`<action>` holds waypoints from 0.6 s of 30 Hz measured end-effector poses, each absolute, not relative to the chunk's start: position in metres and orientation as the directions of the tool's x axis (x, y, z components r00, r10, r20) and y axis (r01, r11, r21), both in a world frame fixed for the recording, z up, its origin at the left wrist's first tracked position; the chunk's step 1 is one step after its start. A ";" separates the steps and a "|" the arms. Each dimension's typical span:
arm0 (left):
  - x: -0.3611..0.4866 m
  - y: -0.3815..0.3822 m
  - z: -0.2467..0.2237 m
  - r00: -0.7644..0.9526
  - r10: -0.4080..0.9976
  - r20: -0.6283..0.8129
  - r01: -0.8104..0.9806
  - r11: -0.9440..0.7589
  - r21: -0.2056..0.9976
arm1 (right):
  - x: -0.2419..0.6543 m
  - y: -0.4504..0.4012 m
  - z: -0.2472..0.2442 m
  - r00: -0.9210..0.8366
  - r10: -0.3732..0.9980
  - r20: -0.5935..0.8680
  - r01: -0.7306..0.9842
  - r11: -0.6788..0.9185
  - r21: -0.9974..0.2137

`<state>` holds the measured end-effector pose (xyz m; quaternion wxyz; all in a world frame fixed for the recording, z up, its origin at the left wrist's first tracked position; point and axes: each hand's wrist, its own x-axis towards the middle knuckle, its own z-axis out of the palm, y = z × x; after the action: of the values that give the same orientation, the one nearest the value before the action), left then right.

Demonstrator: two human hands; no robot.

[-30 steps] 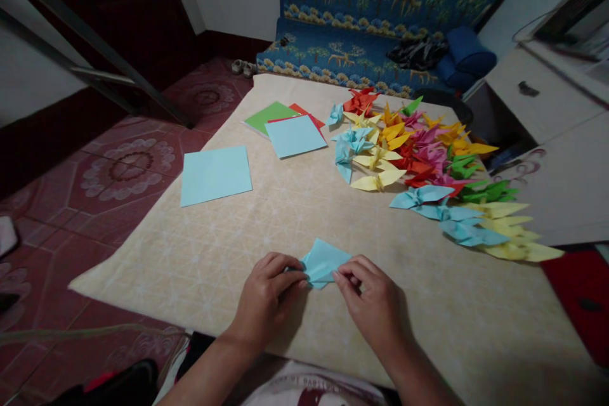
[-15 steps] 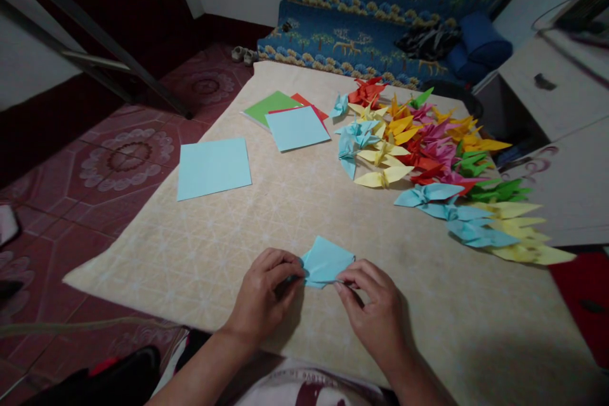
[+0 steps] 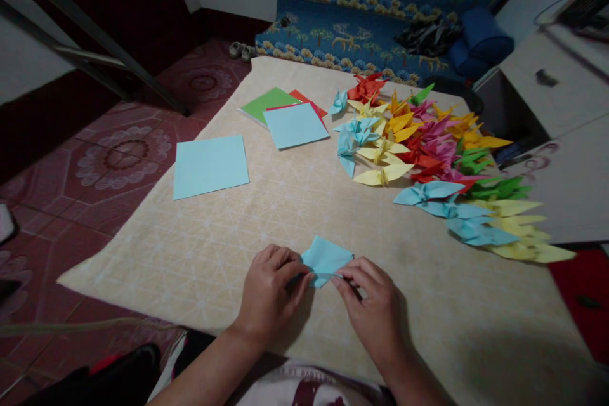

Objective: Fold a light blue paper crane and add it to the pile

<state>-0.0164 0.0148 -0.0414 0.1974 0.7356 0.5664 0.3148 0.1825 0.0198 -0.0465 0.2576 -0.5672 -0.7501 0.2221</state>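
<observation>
A small folded piece of light blue paper [image 3: 327, 256] lies near the table's front edge, between my two hands. My left hand [image 3: 275, 285] pinches its left side, thumb against the lower edge. With thumb and fingertips, my right hand [image 3: 368, 288] grips its lower right corner. A fold runs across the paper's lower part, between the two thumbs. The fingers cover both side corners of the paper.
Flat blue sheets [image 3: 212, 167] lie at the left, and a green stack [image 3: 272, 103] with red and blue sheets [image 3: 295, 127] farther back. Many folded paper cranes [image 3: 423, 139] fill the right side of the cream tablecloth [image 3: 200, 254]. A patterned sofa [image 3: 328, 32] stands behind.
My left hand has shifted slightly right, its thumb now farther along the paper's lower edge. The lower flap of the paper is drawn up into a fold. The view has tilted slightly.
</observation>
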 end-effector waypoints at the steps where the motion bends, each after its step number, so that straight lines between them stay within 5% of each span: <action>1: -0.016 0.014 -0.042 0.162 0.958 0.238 0.716 -0.280 0.639 | 0.182 0.021 -0.046 -0.212 0.969 0.128 0.739 0.245 -0.628; 18: -0.014 0.013 -0.040 0.156 0.968 0.198 0.757 -0.246 0.606 | 0.170 0.029 -0.036 -0.088 0.990 0.115 0.787 0.139 -0.601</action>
<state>-0.0144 0.0125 -0.0403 0.1866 0.7370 0.5850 0.2827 0.1697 0.0286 -0.0355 0.2553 -0.6252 -0.7103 0.1985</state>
